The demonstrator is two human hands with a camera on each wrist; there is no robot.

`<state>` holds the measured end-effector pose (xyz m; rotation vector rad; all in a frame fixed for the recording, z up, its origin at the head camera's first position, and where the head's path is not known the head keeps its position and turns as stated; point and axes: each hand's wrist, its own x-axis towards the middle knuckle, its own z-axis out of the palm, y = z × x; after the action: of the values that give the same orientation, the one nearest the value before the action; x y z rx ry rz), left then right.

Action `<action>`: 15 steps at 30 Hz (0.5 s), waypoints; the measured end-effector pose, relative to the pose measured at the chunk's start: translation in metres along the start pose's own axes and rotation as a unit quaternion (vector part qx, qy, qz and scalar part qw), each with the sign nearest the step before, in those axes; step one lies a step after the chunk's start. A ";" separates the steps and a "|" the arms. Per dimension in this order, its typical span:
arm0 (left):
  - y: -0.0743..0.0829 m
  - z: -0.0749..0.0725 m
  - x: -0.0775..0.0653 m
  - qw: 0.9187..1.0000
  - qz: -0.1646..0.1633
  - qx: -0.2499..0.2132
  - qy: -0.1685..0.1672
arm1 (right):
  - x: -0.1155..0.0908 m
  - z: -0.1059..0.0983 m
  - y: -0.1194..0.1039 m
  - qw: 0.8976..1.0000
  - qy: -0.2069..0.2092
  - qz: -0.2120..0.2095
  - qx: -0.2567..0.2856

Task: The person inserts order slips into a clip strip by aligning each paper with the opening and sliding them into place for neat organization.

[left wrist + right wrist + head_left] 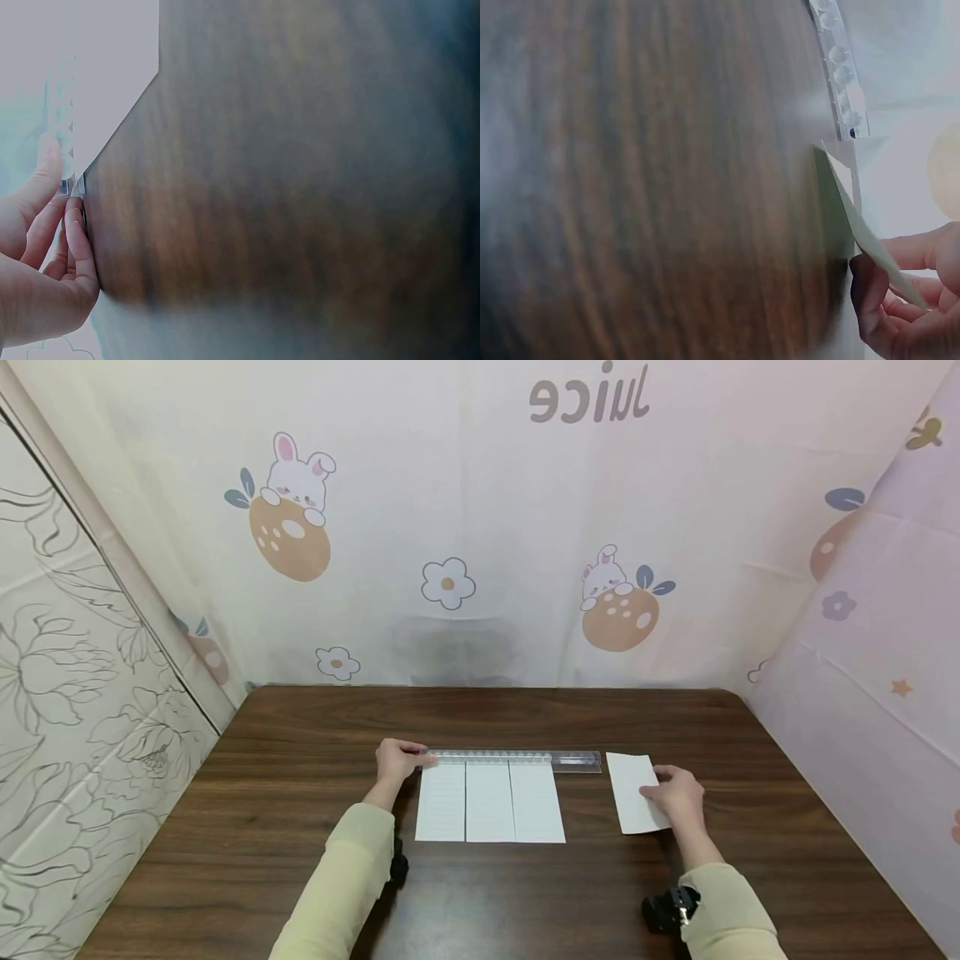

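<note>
Three white paper cards [489,814] with faint lines lie side by side on the table. A clear plastic ruler [576,762] runs along their far edges and extends past the rightmost one. At its left end, my left hand [397,762] pinches the ruler, thumb on top and fingers curled at the end, as the left wrist view shows. To the right, apart from the row, my right hand [678,795] pinches another white card [630,789] by its right side. In the right wrist view this card [859,225] is tilted, one edge raised off the table.
The brown wooden table [495,902] ends at the back against a patterned curtain [465,485] with rabbits and flowers. More printed cloth hangs along both sides. A black wrist camera [663,910] sits under the right sleeve.
</note>
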<state>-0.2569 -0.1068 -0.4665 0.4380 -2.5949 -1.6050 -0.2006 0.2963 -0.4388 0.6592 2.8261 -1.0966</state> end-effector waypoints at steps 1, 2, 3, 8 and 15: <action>0.001 0.000 -0.001 1.000 -0.011 -0.001 -0.004 | -0.001 -0.001 0.001 1.000 -0.002 0.003 0.007; 0.002 0.000 -0.002 1.000 -0.012 -0.001 -0.004 | -0.002 -0.001 0.001 1.000 -0.004 0.006 0.015; 0.002 0.000 -0.002 1.000 -0.009 0.000 -0.002 | -0.002 -0.002 0.001 1.000 -0.005 0.009 0.023; 0.004 -0.002 -0.004 1.000 -0.007 0.002 -0.006 | -0.009 -0.006 0.002 0.997 -0.018 0.019 0.067; 0.003 -0.001 -0.002 1.000 -0.012 0.002 -0.007 | -0.016 -0.007 0.006 0.992 -0.031 0.035 0.114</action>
<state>-0.2552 -0.1057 -0.4630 0.4597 -2.6135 -1.6169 -0.1824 0.2990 -0.4343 0.7181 2.6291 -1.4141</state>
